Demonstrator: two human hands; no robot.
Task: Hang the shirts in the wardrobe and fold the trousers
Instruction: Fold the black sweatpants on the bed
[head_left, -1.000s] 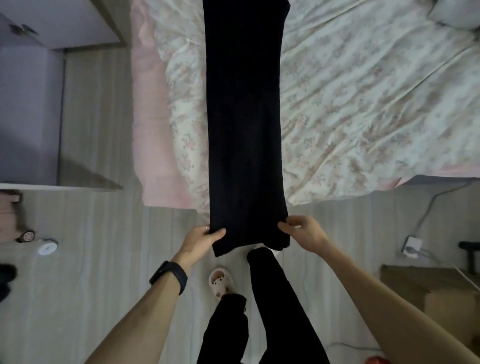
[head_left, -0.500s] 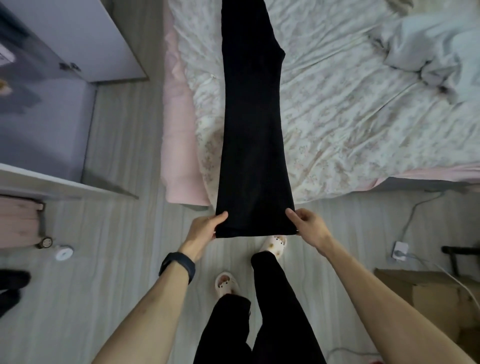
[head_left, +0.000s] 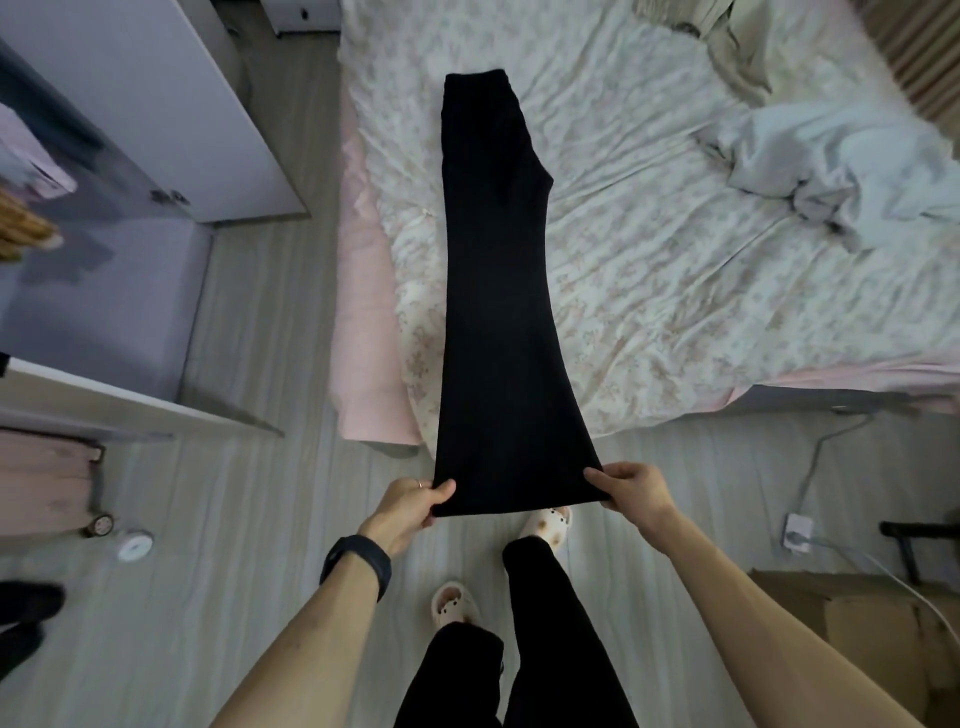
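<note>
Black trousers (head_left: 498, 291) lie stretched lengthwise, one leg on the other, waistband far up on the bed (head_left: 675, 270) and hem off the bed's near edge. My left hand (head_left: 410, 506) pinches the hem's left corner. My right hand (head_left: 631, 486) pinches the right corner. The hem is held taut in the air above the floor. A crumpled pale grey-blue garment (head_left: 841, 166) lies on the bed's right side, and a beige one (head_left: 727, 41) sits at the top.
An open wardrobe (head_left: 119, 156) with white doors stands at the left, clothes hanging inside. A pink suitcase (head_left: 47, 478) and small white disc (head_left: 135, 545) sit on the floor left. A cardboard box (head_left: 883, 649), power strip (head_left: 797, 532) and cable lie right.
The view has tilted up, showing the trousers' waistband and more of the bed. Both hands have kept their grip on the hem and pulled the leg straighter and flatter.
</note>
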